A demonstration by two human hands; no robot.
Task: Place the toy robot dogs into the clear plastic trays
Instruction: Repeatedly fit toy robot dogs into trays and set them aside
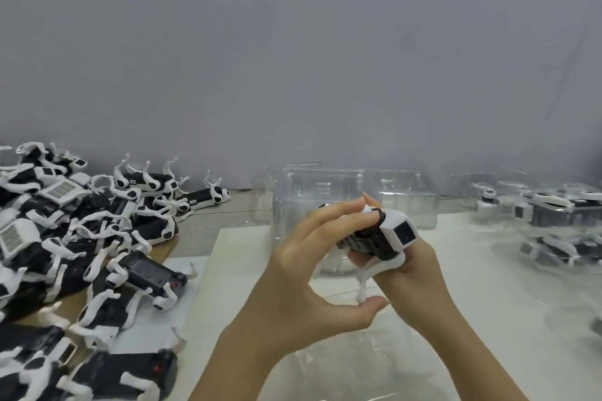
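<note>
A black-and-white toy robot dog (387,233) is held up above the table's middle, its square face turned to the right. My right hand (413,270) cups it from below and behind. My left hand (306,273) grips it from the left, fingers over its back and thumb under a white leg. Behind the hands stands a stack of clear plastic trays (312,198). Another clear tray (345,365) lies flat near the front edge.
A large heap of toy robot dogs (65,238) covers the table's left side. At the right, filled clear trays (553,225) hold dogs. More empty clear trays (407,195) stand by the grey wall. White sheets cover the table under my hands.
</note>
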